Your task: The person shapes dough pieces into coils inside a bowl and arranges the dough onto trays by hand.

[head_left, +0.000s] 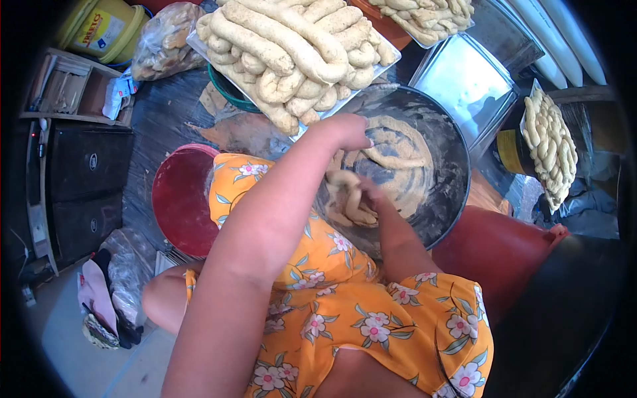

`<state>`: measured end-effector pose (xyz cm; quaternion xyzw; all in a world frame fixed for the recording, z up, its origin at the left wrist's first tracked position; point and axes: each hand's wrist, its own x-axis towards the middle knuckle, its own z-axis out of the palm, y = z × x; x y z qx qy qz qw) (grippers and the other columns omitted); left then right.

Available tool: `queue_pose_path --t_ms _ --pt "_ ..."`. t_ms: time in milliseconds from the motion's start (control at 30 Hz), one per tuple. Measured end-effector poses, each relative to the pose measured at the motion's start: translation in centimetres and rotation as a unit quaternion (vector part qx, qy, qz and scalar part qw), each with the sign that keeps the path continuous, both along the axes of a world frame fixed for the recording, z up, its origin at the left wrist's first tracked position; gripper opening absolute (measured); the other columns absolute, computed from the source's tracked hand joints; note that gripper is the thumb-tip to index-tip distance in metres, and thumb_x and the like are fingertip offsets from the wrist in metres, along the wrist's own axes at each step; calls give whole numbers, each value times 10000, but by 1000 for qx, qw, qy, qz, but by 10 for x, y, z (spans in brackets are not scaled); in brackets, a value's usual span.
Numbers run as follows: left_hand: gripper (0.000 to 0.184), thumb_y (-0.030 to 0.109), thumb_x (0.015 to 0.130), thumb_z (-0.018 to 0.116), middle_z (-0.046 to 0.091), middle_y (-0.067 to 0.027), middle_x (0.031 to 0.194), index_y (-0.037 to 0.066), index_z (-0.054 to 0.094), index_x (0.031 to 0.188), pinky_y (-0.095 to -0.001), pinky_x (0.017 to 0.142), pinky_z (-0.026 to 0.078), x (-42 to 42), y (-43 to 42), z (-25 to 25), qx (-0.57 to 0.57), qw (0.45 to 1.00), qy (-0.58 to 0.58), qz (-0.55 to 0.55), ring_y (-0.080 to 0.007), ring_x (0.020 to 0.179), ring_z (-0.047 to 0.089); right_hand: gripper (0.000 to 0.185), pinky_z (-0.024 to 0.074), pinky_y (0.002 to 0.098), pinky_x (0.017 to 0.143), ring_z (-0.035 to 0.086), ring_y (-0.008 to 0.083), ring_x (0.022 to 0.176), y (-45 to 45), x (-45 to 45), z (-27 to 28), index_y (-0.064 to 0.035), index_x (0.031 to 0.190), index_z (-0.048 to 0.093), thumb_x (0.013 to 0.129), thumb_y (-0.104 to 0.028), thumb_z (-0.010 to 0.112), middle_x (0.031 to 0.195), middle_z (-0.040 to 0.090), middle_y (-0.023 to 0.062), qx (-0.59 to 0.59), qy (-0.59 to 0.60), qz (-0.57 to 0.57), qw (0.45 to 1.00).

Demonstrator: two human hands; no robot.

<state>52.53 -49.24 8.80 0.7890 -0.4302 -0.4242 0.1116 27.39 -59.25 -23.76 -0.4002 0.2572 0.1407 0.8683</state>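
Note:
A wide black basin (pixel 451 142) has a layer of tan crumbs (pixel 415 182) spread over its bottom. My left hand (pixel 350 131) is over the basin's upper left part, its fingers closed at the end of a dough strip (pixel 395 159) that lies across the crumbs. Lower in the basin my right hand (pixel 371 192) is blurred, beside several looped dough pieces (pixel 348 202); what its fingers hold is not clear. Just beyond my left hand, a white tray (pixel 391 63) bears a high pile of crumb-coated dough ropes (pixel 285 50).
A red tub (pixel 182 199) stands on the left and a larger red container (pixel 491 255) on the right. Another tray of twisted dough (pixel 549 142) is at far right. A metal tin (pixel 464 79), a bagged heap (pixel 169 43) and a yellow bucket (pixel 99 30) lie farther off.

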Motion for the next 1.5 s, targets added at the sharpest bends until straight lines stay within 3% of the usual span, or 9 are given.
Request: queue_pose_path --t_ms 133,233,467,667,867,1033,1067,1200,1500 --pt "589 358 811 612 554 -206 1204 29 476 1281 -364 947 414 4 -3 2 19 1000 13 -9 -316 1116 536 479 478 348 782 579 233 966 -6 -44 4 -45 1151 524 748 -246 685 990 596 101 -323 275 -132 896" --pt "589 359 812 612 543 -206 1220 24 478 1278 -363 947 414 2 -5 8 20 1000 13 -6 -316 1120 533 449 483 332 733 579 179 934 39 -53 -5 -46 1066 553 714 -270 717 977 609 70 -525 66 203 824" --pt "618 370 808 617 543 -208 1218 10 462 1285 -359 949 415 -3 -2 -2 3 1000 -1 -8 -318 1120 533 489 467 332 858 562 284 1075 28 -17 29 -141 1175 562 736 -339 650 1187 575 109 7 327 275 904" --pt "611 368 801 621 554 -213 1201 28 471 1285 -361 944 416 3 0 2 28 1000 15 4 -319 1101 546 522 431 371 932 502 313 1178 48 -9 17 -85 1183 541 749 -365 611 1282 521 138 -586 235 556 541" --pt "599 361 805 611 550 -211 1210 39 470 1290 -369 935 424 0 -6 0 12 1000 5 -2 -322 1098 548 670 366 422 999 432 337 1244 80 25 102 -18 1289 429 728 -330 620 1354 441 180 -493 307 358 731" --pt "603 369 804 610 553 -210 1206 42 471 1290 -368 936 423 -3 -8 4 8 1000 -2 -9 -324 1100 546 489 436 401 897 562 349 1022 44 10 -15 -18 1162 541 751 -277 597 1092 613 145 -33 186 192 963" --pt "603 372 804 610 553 -209 1205 43 472 1290 -368 938 421 -4 -9 3 14 1000 2 -9 -324 1103 545 449 443 397 879 579 350 973 40 12 -14 -17 1132 563 757 -262 590 1032 639 137 103 200 119 967" --pt "609 380 798 617 555 -207 1203 43 476 1286 -369 942 418 2 -6 -4 12 1000 -6 -8 -324 1107 541 436 420 413 880 570 387 944 55 -4 -51 10 1110 556 832 -316 473 976 628 225 -446 195 185 854" --pt "614 393 797 621 545 -209 1214 39 483 1280 -370 958 405 -5 -3 -2 -3 1000 -6 -16 -332 1119 529 568 401 377 942 488 304 1148 53 13 83 -6 1272 436 801 -283 590 1293 447 234 -179 211 355 893"
